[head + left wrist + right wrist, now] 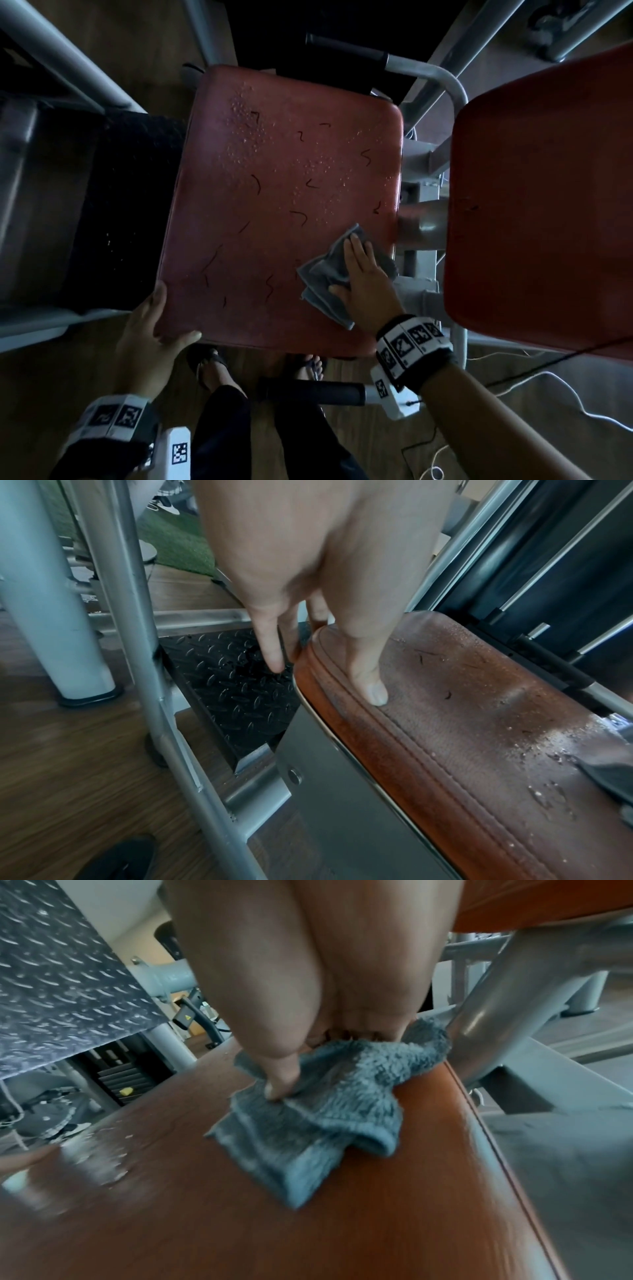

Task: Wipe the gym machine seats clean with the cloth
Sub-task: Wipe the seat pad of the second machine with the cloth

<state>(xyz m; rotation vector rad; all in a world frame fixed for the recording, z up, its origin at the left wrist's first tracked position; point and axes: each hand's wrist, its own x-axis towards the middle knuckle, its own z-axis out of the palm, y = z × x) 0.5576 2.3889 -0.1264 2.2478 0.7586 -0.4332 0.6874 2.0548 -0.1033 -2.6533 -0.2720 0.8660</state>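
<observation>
A red padded seat (pixel 274 205) fills the middle of the head view, dotted with water droplets and thin dark hairs. My right hand (pixel 359 274) lies flat with straight fingers on a crumpled grey cloth (pixel 322 274) near the seat's right edge. In the right wrist view the thumb (pixel 281 1080) presses into the cloth (pixel 325 1110) on the seat (pixel 308 1218). My left hand (pixel 150 329) holds the seat's near-left corner. Its thumb (pixel 369 674) rests on top of the seat (pixel 479 737) and its fingers (pixel 270 647) hang down the side.
A second red pad (pixel 548 205) stands close on the right, joined by a grey steel tube (pixel 424 222). A black tread plate (pixel 120 205) lies to the left. Black handle grips sit at the far side (pixel 346 48) and the near side (pixel 308 390). Cables (pixel 565 387) trail on the wooden floor.
</observation>
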